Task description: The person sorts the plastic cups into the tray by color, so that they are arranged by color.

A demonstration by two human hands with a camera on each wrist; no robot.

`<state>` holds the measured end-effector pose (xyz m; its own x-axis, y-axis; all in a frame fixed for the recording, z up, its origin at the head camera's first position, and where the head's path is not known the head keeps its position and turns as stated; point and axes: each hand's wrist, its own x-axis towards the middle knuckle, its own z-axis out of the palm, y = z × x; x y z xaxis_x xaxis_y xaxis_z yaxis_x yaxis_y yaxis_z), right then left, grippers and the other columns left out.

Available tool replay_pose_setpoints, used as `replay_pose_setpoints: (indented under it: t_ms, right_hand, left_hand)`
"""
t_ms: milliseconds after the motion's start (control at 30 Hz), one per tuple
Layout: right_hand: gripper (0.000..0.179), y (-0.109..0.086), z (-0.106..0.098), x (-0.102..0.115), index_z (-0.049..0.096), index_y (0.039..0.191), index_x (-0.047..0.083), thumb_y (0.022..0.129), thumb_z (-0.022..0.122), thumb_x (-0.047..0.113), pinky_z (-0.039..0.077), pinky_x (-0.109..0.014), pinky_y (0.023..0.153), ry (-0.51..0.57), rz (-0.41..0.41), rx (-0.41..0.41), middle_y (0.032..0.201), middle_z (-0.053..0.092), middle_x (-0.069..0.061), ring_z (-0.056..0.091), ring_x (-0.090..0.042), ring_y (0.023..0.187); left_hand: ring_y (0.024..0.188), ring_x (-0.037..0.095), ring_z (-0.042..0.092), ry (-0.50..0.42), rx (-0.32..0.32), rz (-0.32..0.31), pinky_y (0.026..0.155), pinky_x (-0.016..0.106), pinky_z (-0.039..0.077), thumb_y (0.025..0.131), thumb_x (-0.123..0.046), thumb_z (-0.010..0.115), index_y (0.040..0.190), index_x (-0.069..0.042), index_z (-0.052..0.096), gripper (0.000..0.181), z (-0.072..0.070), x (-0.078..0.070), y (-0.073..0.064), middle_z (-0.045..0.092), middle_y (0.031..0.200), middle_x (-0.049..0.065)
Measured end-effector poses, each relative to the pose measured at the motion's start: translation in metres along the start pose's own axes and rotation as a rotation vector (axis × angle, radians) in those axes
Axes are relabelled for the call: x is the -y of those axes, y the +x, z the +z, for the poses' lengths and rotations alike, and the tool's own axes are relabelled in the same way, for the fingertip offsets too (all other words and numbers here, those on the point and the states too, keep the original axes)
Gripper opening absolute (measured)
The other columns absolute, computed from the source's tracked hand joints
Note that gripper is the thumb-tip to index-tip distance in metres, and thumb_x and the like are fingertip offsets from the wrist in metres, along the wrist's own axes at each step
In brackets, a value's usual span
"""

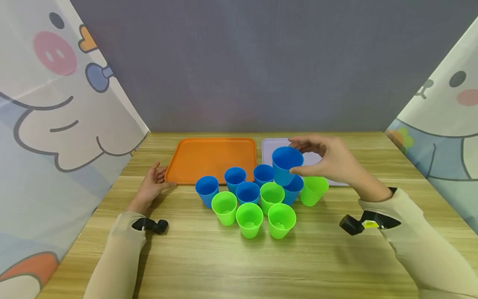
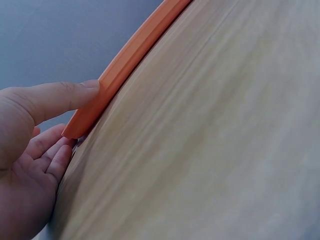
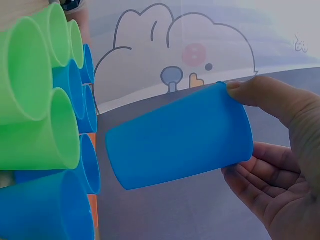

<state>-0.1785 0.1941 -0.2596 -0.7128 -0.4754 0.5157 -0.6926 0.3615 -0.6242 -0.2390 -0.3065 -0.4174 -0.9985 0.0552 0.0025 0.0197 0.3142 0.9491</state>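
My right hand (image 1: 330,160) holds a blue cup (image 1: 284,168) near its rim, between thumb and fingers, raised above the other cups. In the right wrist view this cup (image 3: 180,137) appears lying sideways, held at its wide end. At the near left corner of an orange tray (image 1: 213,161), my left hand (image 1: 151,187) grips the rim. The left wrist view shows the thumb (image 2: 65,97) on the tray's edge (image 2: 122,62), with the fingers around the corner. Several blue cups (image 1: 207,189) and several green cups (image 1: 249,218) stand close together on the table before the trays.
A pale lilac tray (image 1: 269,146) lies right of the orange one, partly hidden by the right hand and cups. The wood-patterned table (image 1: 209,265) meets a grey panel (image 1: 239,66) at the back. Cartoon-printed sheets (image 1: 56,124) flank both sides.
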Motion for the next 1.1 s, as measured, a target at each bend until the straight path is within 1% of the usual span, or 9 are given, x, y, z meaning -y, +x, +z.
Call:
replay_pose_setpoints:
  t_ms: [233,467,533,633,700,767,900,967,1100]
  right_hand:
    - [0.060,0.027,0.006,-0.012,0.063,0.127,-0.004,0.072,0.086,-0.003,0.051,-0.019,0.090,0.023,0.068,0.009,0.113,0.069,-0.014,0.062,-0.012,0.098]
    - [0.059,0.050,0.012,-0.023,0.062,0.129,-0.004,0.076,0.084,0.001,0.050,-0.020,0.091,0.052,0.120,-0.007,0.114,0.067,-0.016,0.062,-0.015,0.100]
    - [0.058,0.057,0.014,-0.025,0.062,0.129,-0.004,0.076,0.084,0.003,0.051,-0.025,0.094,0.063,0.134,-0.013,0.114,0.067,-0.017,0.062,-0.017,0.101]
    - [0.058,0.068,0.018,-0.029,0.063,0.130,-0.002,0.076,0.085,0.005,0.050,-0.034,0.098,0.060,0.165,-0.023,0.115,0.067,-0.016,0.062,-0.021,0.103]
    - [0.059,0.076,0.022,-0.033,0.063,0.130,-0.001,0.076,0.086,0.008,0.050,-0.038,0.098,0.055,0.182,-0.035,0.115,0.067,-0.015,0.062,-0.023,0.104]
    - [0.059,0.084,0.026,-0.039,0.063,0.130,0.000,0.076,0.086,0.009,0.051,-0.038,0.097,0.047,0.193,-0.045,0.115,0.067,-0.015,0.062,-0.025,0.104]
    - [0.060,0.096,0.035,-0.051,0.063,0.130,0.000,0.076,0.087,0.011,0.051,-0.039,0.097,0.053,0.207,-0.057,0.114,0.067,-0.016,0.062,-0.027,0.104]
    - [0.060,0.102,0.040,-0.058,0.063,0.130,0.000,0.076,0.087,0.011,0.051,-0.041,0.097,0.064,0.219,-0.055,0.114,0.067,-0.016,0.062,-0.028,0.104]
    - [0.061,0.112,0.049,-0.069,0.062,0.131,0.000,0.077,0.087,0.013,0.052,-0.041,0.095,0.072,0.252,-0.047,0.116,0.066,-0.017,0.062,-0.029,0.105]
  left_hand:
    - [0.141,0.044,0.030,-0.017,-0.005,-0.003,0.115,0.049,0.029,0.088,0.010,0.067,0.156,0.002,-0.009,0.102,0.001,-0.002,-0.001,0.022,0.157,0.031]
    - [0.142,0.046,0.026,-0.031,-0.004,-0.002,0.116,0.052,0.024,0.088,0.011,0.066,0.156,0.002,-0.010,0.103,0.002,-0.002,0.002,0.019,0.158,0.032]
    - [0.142,0.046,0.026,-0.044,-0.004,-0.014,0.117,0.054,0.023,0.087,0.013,0.065,0.156,0.003,-0.010,0.102,0.004,-0.010,-0.001,0.019,0.157,0.033]
    - [0.142,0.045,0.026,-0.053,-0.005,-0.017,0.117,0.053,0.023,0.087,0.014,0.065,0.156,0.003,-0.010,0.102,0.003,-0.009,0.000,0.019,0.158,0.032]
    - [0.142,0.044,0.027,-0.055,-0.005,-0.018,0.117,0.053,0.023,0.087,0.014,0.065,0.156,0.003,-0.010,0.102,0.002,-0.009,0.000,0.020,0.158,0.031]
    - [0.142,0.043,0.027,-0.048,-0.005,-0.008,0.117,0.051,0.024,0.088,0.013,0.065,0.156,0.001,-0.010,0.102,0.001,-0.001,0.003,0.020,0.158,0.030]
    - [0.142,0.044,0.027,-0.043,-0.003,-0.006,0.117,0.053,0.023,0.088,0.013,0.065,0.156,0.003,-0.010,0.102,0.001,-0.002,0.001,0.020,0.158,0.031]
    - [0.142,0.044,0.027,-0.043,-0.006,-0.007,0.117,0.053,0.023,0.087,0.013,0.065,0.156,0.003,-0.009,0.102,0.001,-0.002,0.001,0.020,0.158,0.031]
    - [0.143,0.043,0.027,-0.050,-0.013,-0.005,0.117,0.053,0.022,0.087,0.013,0.065,0.156,0.003,-0.008,0.101,0.000,0.000,0.001,0.021,0.158,0.030]
